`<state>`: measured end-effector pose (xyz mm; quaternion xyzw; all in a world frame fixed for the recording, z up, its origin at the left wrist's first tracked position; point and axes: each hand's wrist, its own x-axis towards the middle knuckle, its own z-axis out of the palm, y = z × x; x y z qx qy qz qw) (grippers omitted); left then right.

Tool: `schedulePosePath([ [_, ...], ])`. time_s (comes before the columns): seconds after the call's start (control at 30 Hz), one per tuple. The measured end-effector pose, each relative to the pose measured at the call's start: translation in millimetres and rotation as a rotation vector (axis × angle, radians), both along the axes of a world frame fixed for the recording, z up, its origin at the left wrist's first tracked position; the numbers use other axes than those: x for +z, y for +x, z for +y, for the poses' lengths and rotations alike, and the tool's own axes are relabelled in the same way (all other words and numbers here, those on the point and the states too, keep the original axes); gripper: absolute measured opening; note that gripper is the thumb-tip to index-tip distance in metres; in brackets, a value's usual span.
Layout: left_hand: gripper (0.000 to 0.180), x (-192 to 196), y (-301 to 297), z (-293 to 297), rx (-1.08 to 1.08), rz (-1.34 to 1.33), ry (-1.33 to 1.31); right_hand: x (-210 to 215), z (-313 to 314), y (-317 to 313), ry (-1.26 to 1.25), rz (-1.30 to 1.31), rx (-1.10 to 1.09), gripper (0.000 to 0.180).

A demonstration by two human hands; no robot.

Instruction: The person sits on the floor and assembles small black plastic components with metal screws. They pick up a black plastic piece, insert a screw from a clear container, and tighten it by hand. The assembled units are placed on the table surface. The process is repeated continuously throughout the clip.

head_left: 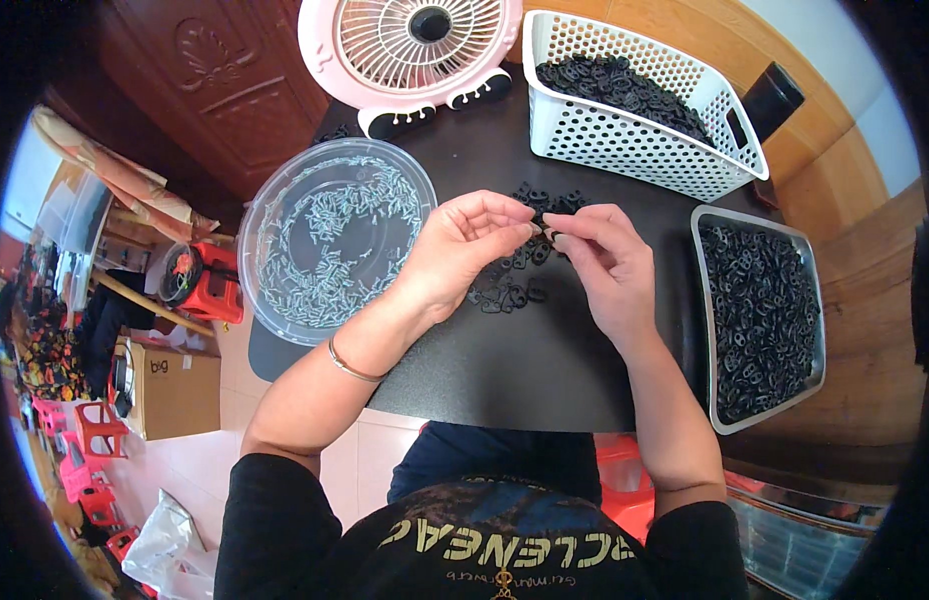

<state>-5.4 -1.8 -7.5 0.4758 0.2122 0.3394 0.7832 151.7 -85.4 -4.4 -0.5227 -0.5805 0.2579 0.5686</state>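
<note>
Pinching a small black clip (542, 232) between left hand (463, 252) and right hand (607, 262), fingers clenched on it, above the loose clip pile (513, 272) for quick reach | pin bowl (330, 238) left | filled tray (763, 315) right | basket (640, 100) far on black counter (525, 365)

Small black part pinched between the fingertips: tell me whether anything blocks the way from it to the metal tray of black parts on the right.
Nothing visible does. The small black part is held above the black table; toward the metal tray lies only bare tabletop.
</note>
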Motion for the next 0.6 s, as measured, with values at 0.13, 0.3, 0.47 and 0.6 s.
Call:
schedulePosePath([
  [0.13, 0.016, 0.3, 0.7, -1.3, -0.014, -0.008, 0.015, 0.4, 0.5, -4.1, 0.004, 0.114, 0.011, 0.030],
  [0.3, 0.016, -0.4, 1.0, -1.7, -0.019, -0.022, 0.021, 3.0, -0.7, -7.1, -0.039, 0.114, 0.019, 0.036],
  [0.47, 0.016, 0.4, 2.0, -2.1, 0.001, -0.006, 0.021, 2.7, 0.8, -9.9, -0.008, 0.169, 0.019, 0.037],
  [0.6, 0.016, 0.6, 2.4, -2.3, -0.001, -0.005, 0.019, 4.3, 0.0, -10.2, -0.013, 0.196, 0.008, 0.037],
])
